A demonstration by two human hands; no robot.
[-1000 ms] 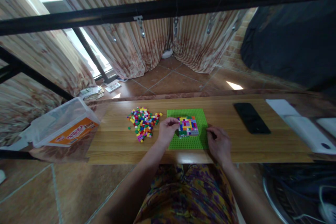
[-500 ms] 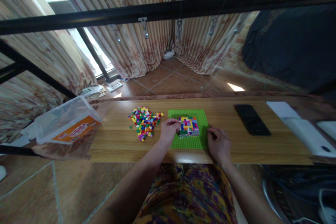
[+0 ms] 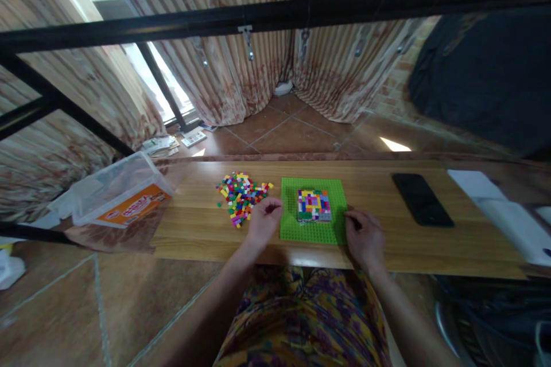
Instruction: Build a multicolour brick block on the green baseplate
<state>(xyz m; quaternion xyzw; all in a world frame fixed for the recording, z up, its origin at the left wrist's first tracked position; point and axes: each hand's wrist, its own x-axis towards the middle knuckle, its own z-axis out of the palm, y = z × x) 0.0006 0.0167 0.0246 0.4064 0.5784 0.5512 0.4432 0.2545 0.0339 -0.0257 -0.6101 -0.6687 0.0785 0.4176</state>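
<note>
fingers (image 3: 275, 203) of the left hand (image 3: 262, 223), nearly pinched, contents too small to tell, have drawn left off the block build (image 3: 314, 205), below and right of frame centre, leaving it untouched; the right hand (image 3: 365, 236) curls by the green baseplate (image 3: 293, 233), hold unclear.

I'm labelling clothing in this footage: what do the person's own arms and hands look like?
The bare, ungloved left hand and right hand show no watch or bracelet at the wrist. No sleeve shows on the left forearm or right forearm. Between them is a purple-and-yellow patterned cloth garment. Rings, if any, are too small to make out.
</note>
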